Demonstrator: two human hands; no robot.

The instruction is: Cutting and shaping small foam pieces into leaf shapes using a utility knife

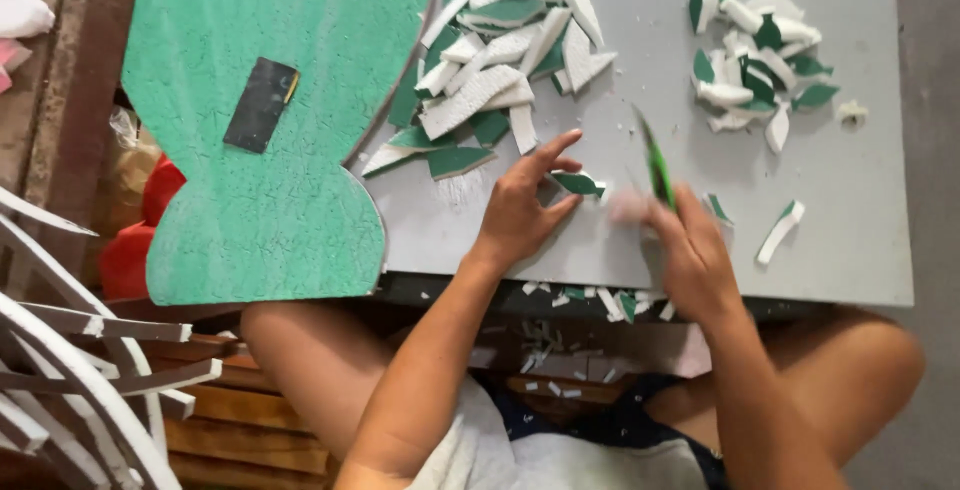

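My left hand [525, 205] rests on the grey table [860, 240] and pinches a small green-and-white foam piece [580, 184] between thumb and fingers. My right hand [685, 245], blurred by motion, grips a green-handled cutter [655, 165] that points up and away, just right of the piece. A big pile of green-faced white foam offcuts [500, 60] lies beyond my left hand. A smaller pile [755, 55] lies at the far right.
A large green foam board [270, 120] with curved edges overhangs the table's left side, a black rectangular block [260, 103] lying on it. Loose offcuts [780, 230] sit near the front edge. White slats [90, 370] stand at lower left. My bare knees sit below the table.
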